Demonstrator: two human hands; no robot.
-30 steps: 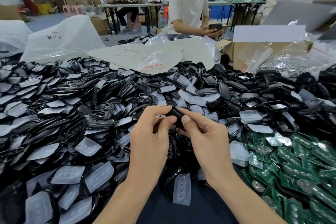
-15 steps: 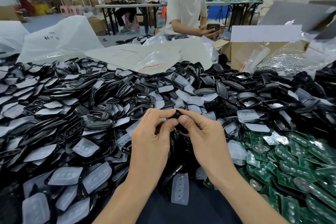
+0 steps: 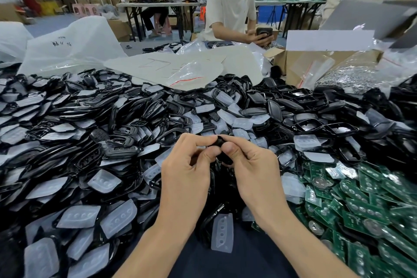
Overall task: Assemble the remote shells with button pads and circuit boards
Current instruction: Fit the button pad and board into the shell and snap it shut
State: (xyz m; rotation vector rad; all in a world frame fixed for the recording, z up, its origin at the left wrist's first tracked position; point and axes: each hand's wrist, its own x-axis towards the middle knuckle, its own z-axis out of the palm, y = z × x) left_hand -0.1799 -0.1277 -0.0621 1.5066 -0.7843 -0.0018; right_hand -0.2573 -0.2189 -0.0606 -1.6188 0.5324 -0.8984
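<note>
At the bottom centre a translucent button pad (image 3: 222,232) lies loose on dark cloth, just below the wrists. Above it, mid-frame, the left hand (image 3: 187,178) and right hand (image 3: 252,171) meet, thumbs and forefingers of both pinching a small black shell (image 3: 220,141) that sits between their fingertips and is largely hidden. Green circuit boards (image 3: 361,205) crowd the lower right, a heap of shells and pads (image 3: 90,124) spreads behind, and a seated person (image 3: 230,7) is at upper centre.
</note>
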